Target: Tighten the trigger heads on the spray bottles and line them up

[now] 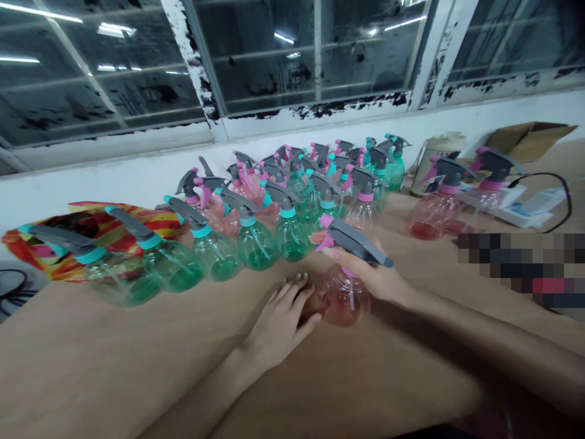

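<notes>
A pink spray bottle (pixel 343 297) with a grey trigger head stands on the brown table (pixel 114 360) in front of me. My right hand (pixel 372 274) is wrapped round its neck, just under the grey head. My left hand (pixel 280 320) lies flat on the table with fingers stretched out, its fingertips touching the bottle's lower left side. Behind them stand several green spray bottles (pixel 256 241) with teal collars, in a row reaching to the left.
Many more green and pink spray bottles (pixel 320 177) crowd the table up to the white wall under the window. Two pink bottles (pixel 432 207) stand at the right, near a cream jug (pixel 439 155), a cardboard box (pixel 530 139) and a black cable (pixel 562 195). A red-yellow striped bag (pixel 105 228) lies at the left.
</notes>
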A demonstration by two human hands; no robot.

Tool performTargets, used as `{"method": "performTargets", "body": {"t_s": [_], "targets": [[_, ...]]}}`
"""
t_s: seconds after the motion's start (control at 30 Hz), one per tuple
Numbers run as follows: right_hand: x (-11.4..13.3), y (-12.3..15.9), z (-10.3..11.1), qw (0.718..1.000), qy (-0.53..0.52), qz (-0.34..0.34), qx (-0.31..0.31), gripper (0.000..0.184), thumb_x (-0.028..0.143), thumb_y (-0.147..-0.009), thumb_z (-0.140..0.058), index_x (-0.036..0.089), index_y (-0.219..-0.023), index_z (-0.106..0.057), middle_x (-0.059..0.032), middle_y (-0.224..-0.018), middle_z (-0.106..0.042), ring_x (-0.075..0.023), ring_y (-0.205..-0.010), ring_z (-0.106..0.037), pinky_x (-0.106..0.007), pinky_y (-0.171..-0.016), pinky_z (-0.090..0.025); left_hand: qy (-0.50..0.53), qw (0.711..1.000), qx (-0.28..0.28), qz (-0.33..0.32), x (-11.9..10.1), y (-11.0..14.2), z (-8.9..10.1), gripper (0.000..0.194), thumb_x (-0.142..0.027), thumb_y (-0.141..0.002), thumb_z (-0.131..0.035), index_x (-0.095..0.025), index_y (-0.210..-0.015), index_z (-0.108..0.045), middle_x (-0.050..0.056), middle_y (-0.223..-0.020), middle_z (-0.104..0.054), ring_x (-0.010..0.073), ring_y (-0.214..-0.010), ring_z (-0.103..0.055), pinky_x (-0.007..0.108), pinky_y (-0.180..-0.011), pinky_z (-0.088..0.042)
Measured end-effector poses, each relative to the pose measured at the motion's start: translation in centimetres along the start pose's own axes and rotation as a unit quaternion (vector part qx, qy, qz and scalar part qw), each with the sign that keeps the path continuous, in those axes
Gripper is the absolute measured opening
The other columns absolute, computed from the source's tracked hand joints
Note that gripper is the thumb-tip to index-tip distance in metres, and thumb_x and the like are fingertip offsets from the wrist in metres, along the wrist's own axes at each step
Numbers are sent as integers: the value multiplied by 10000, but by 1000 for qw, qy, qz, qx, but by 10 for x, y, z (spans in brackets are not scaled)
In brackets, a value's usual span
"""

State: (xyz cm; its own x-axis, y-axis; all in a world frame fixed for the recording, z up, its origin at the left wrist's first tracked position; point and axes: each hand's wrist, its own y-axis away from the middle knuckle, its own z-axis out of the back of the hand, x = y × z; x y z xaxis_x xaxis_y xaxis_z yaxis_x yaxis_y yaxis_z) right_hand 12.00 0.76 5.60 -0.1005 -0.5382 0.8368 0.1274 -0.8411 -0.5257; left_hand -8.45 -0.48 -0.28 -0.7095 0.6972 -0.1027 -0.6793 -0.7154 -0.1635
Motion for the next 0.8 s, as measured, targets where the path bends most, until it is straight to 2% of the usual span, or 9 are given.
{"method": "performTargets", "body": {"t_s": [0.17, 0.33, 0.5, 0.63, 0.8], "targets": [[1, -1, 1, 1000, 19, 8, 9, 243, 388, -828, -622, 249, -1023, -660, -21, -938, -716, -194, -865, -662, -363, -817, -499, 2, 1000, 1, -1, -1, 0, 1, 448, -410, -956, -474, -130, -1306, -479, 134, -1440, -431, 272, -1325, -392, 462, -1087, -327], [0, -1, 0, 998, 60, -3, 9, 202, 415, -838, -598, 251, -942, -654, 22, -734, -629, -156, -668, -584, -312, -664, -471, 3, 1000, 0, -1, -1, 0, 0, 451, -414, -955, -480, -135, -1310, -478, 130, -1441, -432, 272, -1320, -399, 460, -1085, -329], [2, 0, 1, 997, 75, -20, -1, 152, 408, -840, -590, 269, -869, -642, 22, -696, -587, -165, -653, -569, -306, -629, -462, 0, 1000, 2, 0, 0, 1, -2, 469, -422, -952, -481, -138, -1325, -468, 127, -1456, -412, 271, -1323, -398, 466, -1096, -312], [2, 0, 1, 996, 85, -30, -9, 182, 423, -816, -618, 287, -931, -659, 23, -690, -580, -163, -637, -553, -294, -597, -453, -9, 1000, 4, -5, 2, 2, -4, 484, -423, -957, -472, -123, -1337, -459, 126, -1467, -398, 263, -1341, -375, 457, -1110, -293], [3, 2, 0, 997, 61, -40, -19, 363, 459, -798, -633, 311, -1129, -632, 25, -708, -577, -154, -608, -539, -271, -526, -419, -18, 1000, -7, -12, 1, 2, -4, 472, -426, -961, -457, -131, -1330, -461, 129, -1457, -413, 257, -1342, -380, 453, -1101, -313]]}}
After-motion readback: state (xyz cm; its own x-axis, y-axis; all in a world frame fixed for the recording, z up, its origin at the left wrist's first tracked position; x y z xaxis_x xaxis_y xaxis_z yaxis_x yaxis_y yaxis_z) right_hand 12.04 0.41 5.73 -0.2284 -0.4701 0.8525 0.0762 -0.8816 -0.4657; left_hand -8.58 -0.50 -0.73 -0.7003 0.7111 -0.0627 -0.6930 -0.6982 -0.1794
